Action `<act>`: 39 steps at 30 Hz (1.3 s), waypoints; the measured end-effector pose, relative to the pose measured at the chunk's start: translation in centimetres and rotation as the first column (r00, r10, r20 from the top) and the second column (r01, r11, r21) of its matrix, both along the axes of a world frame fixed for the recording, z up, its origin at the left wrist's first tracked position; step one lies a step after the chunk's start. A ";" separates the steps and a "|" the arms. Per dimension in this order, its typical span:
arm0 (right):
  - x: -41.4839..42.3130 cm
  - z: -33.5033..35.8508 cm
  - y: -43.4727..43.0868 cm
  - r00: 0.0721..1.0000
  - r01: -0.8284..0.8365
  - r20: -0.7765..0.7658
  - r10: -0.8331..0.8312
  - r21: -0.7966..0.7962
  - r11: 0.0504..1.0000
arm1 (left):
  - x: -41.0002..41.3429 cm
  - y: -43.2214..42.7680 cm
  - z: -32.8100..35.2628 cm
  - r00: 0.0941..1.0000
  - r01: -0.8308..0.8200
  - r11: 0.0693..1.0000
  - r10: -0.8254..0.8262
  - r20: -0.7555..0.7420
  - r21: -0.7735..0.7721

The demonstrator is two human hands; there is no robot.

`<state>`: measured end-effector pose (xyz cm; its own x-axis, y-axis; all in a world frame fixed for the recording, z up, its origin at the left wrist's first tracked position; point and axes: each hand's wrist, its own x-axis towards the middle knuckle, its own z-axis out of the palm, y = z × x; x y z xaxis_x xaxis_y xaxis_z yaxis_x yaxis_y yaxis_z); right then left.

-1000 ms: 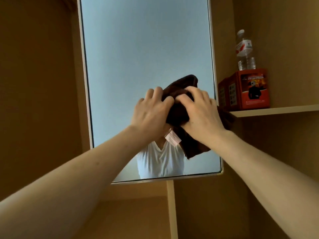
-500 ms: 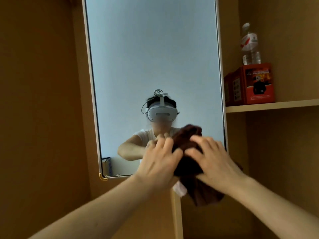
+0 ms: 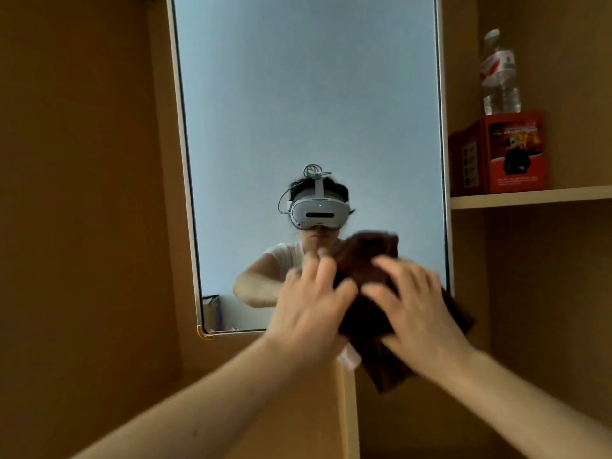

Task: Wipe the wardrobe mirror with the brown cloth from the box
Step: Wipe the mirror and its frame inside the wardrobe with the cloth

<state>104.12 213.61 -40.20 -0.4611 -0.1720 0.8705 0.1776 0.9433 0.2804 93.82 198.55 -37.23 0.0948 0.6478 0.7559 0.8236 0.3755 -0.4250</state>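
brown cloth (image 3: 367,256) on mirror (image 3: 298,94) (lower right)

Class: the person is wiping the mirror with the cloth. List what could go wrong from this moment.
1. The cloth sits at the lower right corner of the mirror, its loose end hanging below the frame; a stroke may run off the glass.
2. The left hand and right hand only press it with spread fingers, so it could slip.
3. A wide sweep right might knock the red box or bottle on the shelf.
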 end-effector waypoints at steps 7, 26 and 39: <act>2.2 -0.7 1.1 0.988 0.008 0.154 -0.024 0.105 0.994 | 1.1 0.1 -0.8 1.000 0.004 0.986 -0.005 -0.006 -0.168; 0.2 -2.3 0.7 0.996 -0.030 0.085 0.023 0.079 0.996 | -0.6 -0.6 -2.5 0.999 0.050 0.996 -0.050 0.003 -0.078; -2.2 11.6 -1.1 0.996 -0.039 -0.075 0.043 0.057 0.998 | -1.3 -3.7 7.9 0.995 -0.004 0.966 -0.023 0.101 0.259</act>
